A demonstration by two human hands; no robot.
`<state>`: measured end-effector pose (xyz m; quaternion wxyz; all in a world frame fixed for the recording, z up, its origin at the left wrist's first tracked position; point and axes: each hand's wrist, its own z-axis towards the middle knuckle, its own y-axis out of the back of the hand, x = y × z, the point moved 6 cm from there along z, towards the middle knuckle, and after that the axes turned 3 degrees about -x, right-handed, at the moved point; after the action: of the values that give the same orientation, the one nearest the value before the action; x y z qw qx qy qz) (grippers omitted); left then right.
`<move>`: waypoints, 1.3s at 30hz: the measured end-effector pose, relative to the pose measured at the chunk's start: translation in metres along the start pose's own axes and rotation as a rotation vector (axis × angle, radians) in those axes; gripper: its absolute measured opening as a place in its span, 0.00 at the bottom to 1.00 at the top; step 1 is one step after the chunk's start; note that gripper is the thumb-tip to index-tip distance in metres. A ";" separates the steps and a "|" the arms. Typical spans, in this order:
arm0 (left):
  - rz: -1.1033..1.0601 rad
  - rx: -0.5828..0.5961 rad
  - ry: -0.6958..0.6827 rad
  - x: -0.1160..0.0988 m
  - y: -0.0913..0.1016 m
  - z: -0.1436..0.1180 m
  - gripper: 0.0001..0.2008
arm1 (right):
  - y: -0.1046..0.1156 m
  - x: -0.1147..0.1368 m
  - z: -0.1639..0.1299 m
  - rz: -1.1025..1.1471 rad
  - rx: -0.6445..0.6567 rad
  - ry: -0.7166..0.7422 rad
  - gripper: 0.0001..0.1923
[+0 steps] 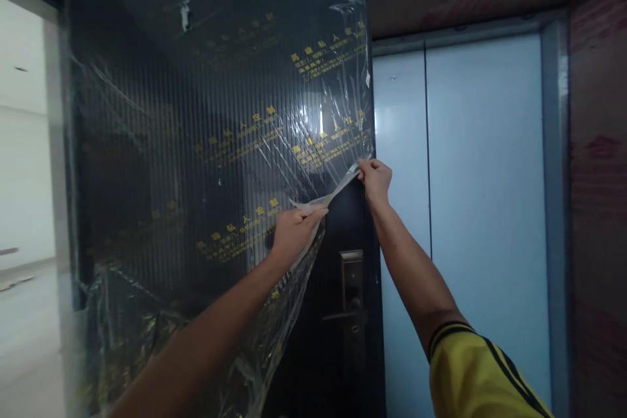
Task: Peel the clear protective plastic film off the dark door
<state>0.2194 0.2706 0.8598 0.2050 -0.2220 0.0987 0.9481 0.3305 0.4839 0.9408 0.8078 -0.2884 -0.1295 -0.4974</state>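
Note:
A tall black door [337,222] stands open in front of me, wrapped in clear plastic film [206,144] printed with yellow characters. The film is peeled off the lower right part, baring the dark surface around the lock and lever handle [351,294]. My left hand [294,230] grips the loose torn edge of the film near the door's middle. Up at the door's right edge, my right hand [375,177] pinches the same strip of film. The strip stretches taut between both hands.
Pale blue elevator doors [470,209] stand shut behind the door on the right, framed in grey metal. A reddish board wall [600,209] runs along the far right. A bright white room with a pale floor [24,326] opens on the left.

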 end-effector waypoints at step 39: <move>-0.073 -0.135 0.130 -0.022 0.054 -0.026 0.05 | -0.043 0.083 0.050 -0.431 0.116 0.360 0.20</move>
<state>0.2241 0.2074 0.8529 0.2171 -0.2996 0.0394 0.9282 0.3354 0.4385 1.0365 0.7086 -0.1147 -0.0706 -0.6926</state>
